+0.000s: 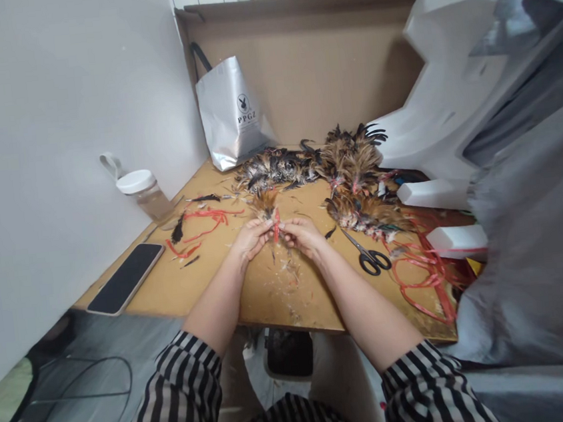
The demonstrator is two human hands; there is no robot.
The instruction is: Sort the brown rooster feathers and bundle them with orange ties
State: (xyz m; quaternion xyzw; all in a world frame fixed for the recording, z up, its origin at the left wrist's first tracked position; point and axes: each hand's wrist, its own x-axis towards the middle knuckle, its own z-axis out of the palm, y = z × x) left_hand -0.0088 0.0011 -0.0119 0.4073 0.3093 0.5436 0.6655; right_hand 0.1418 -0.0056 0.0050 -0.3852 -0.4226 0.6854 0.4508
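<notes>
Tan tabletop (207,272) stretches out below your arms, backed by a brown panel (321,66). Over its middle, near the front edge, your left hand (253,237) pinches the base of a small feather bundle (264,203), whose brown tips point away from you. Your right hand (300,234), just beside it, grips a red strip (276,226) against that base; the fingertips hide exactly how the strip lies. Loose bits of feather litter the wood beneath. To your left lie red scraps (206,219), then a phone (126,279) and a white-lidded jar (146,195) near the wall. To your right, black-handled scissors (366,253) lie just beside a row of feather bunches (370,214), with tangled red ribbon (426,276) nearer you. Farther back are dark feathers (277,168), more brown bunches (351,156) and a silver bag (231,115) leaning against the panel.
</notes>
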